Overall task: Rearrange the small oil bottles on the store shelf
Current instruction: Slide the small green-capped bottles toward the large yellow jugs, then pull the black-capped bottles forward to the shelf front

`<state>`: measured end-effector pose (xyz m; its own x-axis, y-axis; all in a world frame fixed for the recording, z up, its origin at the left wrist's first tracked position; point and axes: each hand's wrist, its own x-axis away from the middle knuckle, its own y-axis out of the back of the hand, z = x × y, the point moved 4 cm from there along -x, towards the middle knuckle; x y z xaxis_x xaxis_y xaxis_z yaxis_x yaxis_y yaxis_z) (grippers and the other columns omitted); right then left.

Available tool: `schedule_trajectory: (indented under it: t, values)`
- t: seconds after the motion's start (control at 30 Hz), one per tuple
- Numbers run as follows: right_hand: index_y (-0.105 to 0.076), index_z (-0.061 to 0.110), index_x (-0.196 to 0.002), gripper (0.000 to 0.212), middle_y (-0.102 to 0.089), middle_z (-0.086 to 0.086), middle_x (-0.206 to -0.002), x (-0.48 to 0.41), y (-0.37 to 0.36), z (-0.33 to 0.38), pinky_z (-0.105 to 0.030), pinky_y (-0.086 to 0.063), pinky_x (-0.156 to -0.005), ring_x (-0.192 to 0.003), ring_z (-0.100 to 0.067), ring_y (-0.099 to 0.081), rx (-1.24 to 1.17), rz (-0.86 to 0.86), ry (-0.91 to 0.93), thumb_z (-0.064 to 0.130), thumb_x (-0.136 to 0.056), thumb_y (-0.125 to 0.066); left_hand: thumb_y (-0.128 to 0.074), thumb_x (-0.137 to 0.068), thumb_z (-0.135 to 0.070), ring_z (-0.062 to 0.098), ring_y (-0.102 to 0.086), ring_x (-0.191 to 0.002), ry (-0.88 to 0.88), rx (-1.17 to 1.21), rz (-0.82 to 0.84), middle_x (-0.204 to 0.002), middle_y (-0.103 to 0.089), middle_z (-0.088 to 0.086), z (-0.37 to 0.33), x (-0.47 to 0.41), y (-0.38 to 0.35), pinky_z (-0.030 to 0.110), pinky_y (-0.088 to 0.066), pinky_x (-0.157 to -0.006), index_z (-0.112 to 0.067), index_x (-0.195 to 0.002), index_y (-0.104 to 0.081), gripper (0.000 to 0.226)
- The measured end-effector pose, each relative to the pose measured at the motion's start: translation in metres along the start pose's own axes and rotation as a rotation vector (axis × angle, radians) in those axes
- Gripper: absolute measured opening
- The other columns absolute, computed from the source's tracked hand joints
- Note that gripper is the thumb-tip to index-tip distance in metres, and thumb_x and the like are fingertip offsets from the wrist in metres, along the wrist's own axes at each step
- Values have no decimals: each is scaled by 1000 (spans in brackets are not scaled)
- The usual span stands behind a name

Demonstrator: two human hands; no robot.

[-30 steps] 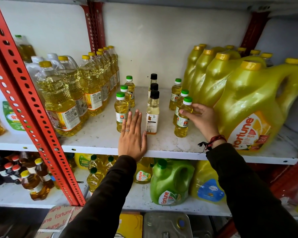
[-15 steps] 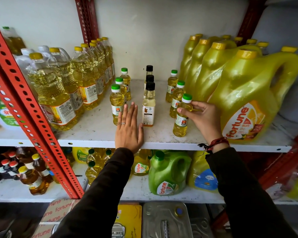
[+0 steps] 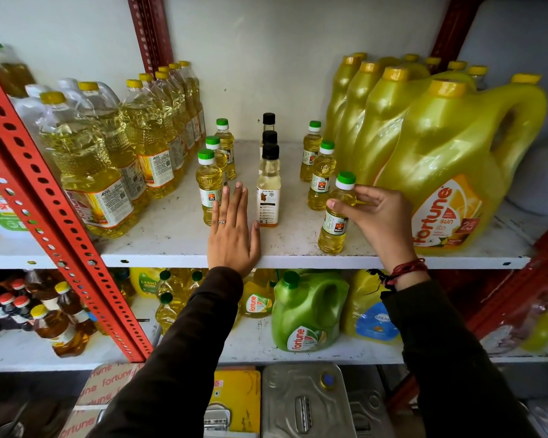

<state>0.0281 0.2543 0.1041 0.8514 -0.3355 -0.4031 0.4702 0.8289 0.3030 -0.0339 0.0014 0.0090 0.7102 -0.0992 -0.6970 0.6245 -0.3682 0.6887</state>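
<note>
Small oil bottles stand in three rows on the white shelf (image 3: 171, 245). The left row has green caps, its front bottle (image 3: 208, 184) beside my fingers. The middle row has black caps, led by a pale bottle (image 3: 268, 191). The right row has green caps. My right hand (image 3: 374, 216) grips the shoulder of the right row's front bottle (image 3: 334, 222), which stands near the shelf edge. My left hand (image 3: 233, 232) lies flat on the shelf, fingers apart, between the left and middle rows, holding nothing.
Large clear oil bottles (image 3: 86, 165) crowd the left of the shelf. Big yellow Fortune jugs (image 3: 450, 172) fill the right. A red slotted upright (image 3: 45, 197) crosses in front at left. The lower shelf holds a green jug (image 3: 307, 311) and more bottles.
My right hand has drawn the front right bottle forward toward the shelf edge, away from its row. My left hand stays flat in place.
</note>
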Motion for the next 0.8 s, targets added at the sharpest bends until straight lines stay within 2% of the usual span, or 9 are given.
schedule_trajectory:
  t: [0.1, 0.2, 0.27, 0.33, 0.37, 0.43, 0.57, 0.67, 0.8]
  values:
    - [-74, 11, -116, 55, -74, 5, -98, 0, -2, -1, -15, -58, -74, -82, 1, -71, 11, 3, -1, 27, -67, -93, -30, -105, -40, 23, 0, -161, 6, 4, -1, -173, -12, 11, 0, 0, 0, 34, 10, -130, -6, -164, -20, 69]
    - [-72, 15, -119, 61, -78, -3, -109, 0, -3, -4, -26, -62, -80, -87, -9, -75, -6, 14, -12, 31, -65, -94, -31, -105, -40, 22, 1, -160, 5, 8, -7, -173, -11, 10, 0, 0, 0, 34, 10, -130, -6, -165, -19, 69]
    - [-62, 19, -134, 80, -75, -6, -122, 2, -2, -3, -28, -60, -90, -103, -12, -74, -41, 21, -19, 37, -63, -94, -31, -105, -39, 23, 1, -161, 5, 11, -7, -173, -11, 11, 0, 0, 0, 34, 10, -130, -6, -165, -19, 69]
    - [-45, 22, -149, 99, -63, -6, -141, 4, 2, 4, -17, -48, -99, -128, -13, -62, -60, -20, 8, 45, -64, -92, -29, -106, -39, 24, -1, -161, 5, 14, -7, -173, -11, 11, 1, 0, 0, 35, 9, -130, -5, -165, -19, 68]
    - [-41, 23, -152, 101, -58, -6, -148, 5, 4, 11, -11, -43, -100, -136, -12, -56, -78, -55, 45, 47, -66, -90, -27, -106, -39, 25, -2, -161, 7, 21, -9, -173, -11, 11, 1, 0, 0, 36, 9, -130, -5, -165, -19, 68]
    - [-44, 21, -150, 91, -54, -5, -152, 8, 6, 29, -9, -41, -107, -141, -9, -50, -125, -109, 147, 44, -73, -87, -23, -106, -39, 26, -3, -161, 11, 43, -16, -173, -11, 11, 0, 1, 1, 36, 8, -130, -6, -165, -18, 67]
    - [-52, 12, -145, 71, -57, -6, -149, 9, -15, 65, -22, -46, -111, -137, -10, -55, -183, -55, 229, 32, -83, -81, -21, -106, -38, 25, -1, -162, 12, 60, -23, -174, -9, 12, 0, 0, 3, 36, 8, -130, -6, -165, -16, 68]
    - [-50, 12, -145, 68, -55, -6, -150, -1, -53, 70, -30, -48, -113, -137, -16, -55, -86, 86, 198, 33, -87, -77, -22, -106, -37, 25, -1, -162, 5, 48, -34, -174, -9, 12, 0, 1, 3, 37, 7, -131, -5, -165, -15, 68]
    - [-43, 9, -149, 77, -50, -10, -155, -21, -104, 51, -39, -42, -118, -143, -22, -49, -5, 230, 61, 33, -85, -79, -25, -105, -35, 26, -2, -162, 1, 33, -38, -174, -9, 12, 0, 1, 3, 39, 5, -131, -5, -165, -15, 67]
